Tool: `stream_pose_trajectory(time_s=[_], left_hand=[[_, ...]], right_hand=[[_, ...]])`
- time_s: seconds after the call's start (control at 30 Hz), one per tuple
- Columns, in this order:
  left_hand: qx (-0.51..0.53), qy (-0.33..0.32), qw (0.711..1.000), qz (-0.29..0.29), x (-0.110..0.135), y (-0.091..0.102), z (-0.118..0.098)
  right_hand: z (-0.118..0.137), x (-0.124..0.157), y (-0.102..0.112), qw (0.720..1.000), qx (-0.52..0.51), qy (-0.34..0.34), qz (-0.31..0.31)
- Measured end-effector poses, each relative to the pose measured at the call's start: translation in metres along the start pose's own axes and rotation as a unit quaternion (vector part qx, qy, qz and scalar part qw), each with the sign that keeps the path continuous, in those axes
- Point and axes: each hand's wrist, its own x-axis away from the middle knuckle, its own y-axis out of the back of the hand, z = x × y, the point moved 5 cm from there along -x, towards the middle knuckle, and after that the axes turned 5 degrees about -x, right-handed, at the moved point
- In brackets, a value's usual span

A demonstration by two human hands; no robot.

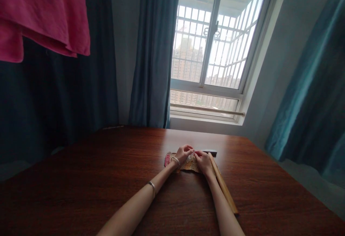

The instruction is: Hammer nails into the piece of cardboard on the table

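My left hand (184, 151) and my right hand (202, 160) meet near the far side of the table, fingertips close together. Each is closed in a pinch. Between them shows a small pale bit, too small to name. Right below lies a flat patterned piece (192, 164), yellow and white with a pink left end, partly covered by both hands; its kind is not clear. Alongside my right forearm rests a long light-wood stick (223, 184). A dark flat bar (212, 153) lies just beyond my right hand.
The brown wooden table (121, 178) spreads out under my arms, its far edge near a barred window (210, 49). Blue curtains (153, 49) hang at both sides. A pink cloth (48, 16) hangs at upper left, above the table.
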Motion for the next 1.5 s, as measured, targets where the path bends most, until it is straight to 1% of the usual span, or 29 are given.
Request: stream_pose_trajectory(time_s=[0.2,0.5,0.83,1.07,1.17,1.27,1.37,1.43,1.5], left_hand=[[-0.065,-0.023,0.997,0.027,0.002,-0.003,-0.002],[-0.127,-0.02,0.992,0.021,0.0,-0.005,0.003],[-0.13,-0.005,0.991,0.005,0.0,-0.004,0.003],[-0.143,-0.006,0.99,0.001,-0.004,-0.007,0.012],[-0.138,-0.01,0.99,-0.003,-0.005,-0.007,0.014],[-0.133,-0.007,0.991,-0.011,-0.005,-0.005,0.014],[-0.128,0.007,0.992,-0.016,-0.005,-0.005,0.013],[-0.124,0.016,0.992,-0.015,-0.004,-0.006,0.012],[-0.118,0.019,0.993,-0.016,-0.004,-0.007,0.01]], right_hand=[[0.0,0.001,0.0,1.0,0.003,0.006,-0.001],[0.012,0.009,0.004,1.0,0.024,0.009,-0.005],[0.012,0.01,0.004,0.999,0.036,0.03,0.0],[0.013,0.011,0.002,0.998,0.046,0.03,-0.003],[0.017,0.011,0.002,0.998,0.053,0.028,-0.002],[0.027,0.008,0.012,0.998,0.062,0.024,-0.005],[0.037,0.011,0.037,0.995,0.088,0.019,-0.032],[0.039,0.019,0.058,0.985,0.163,0.003,-0.058],[0.035,0.032,0.076,0.969,0.236,-0.031,-0.062]])
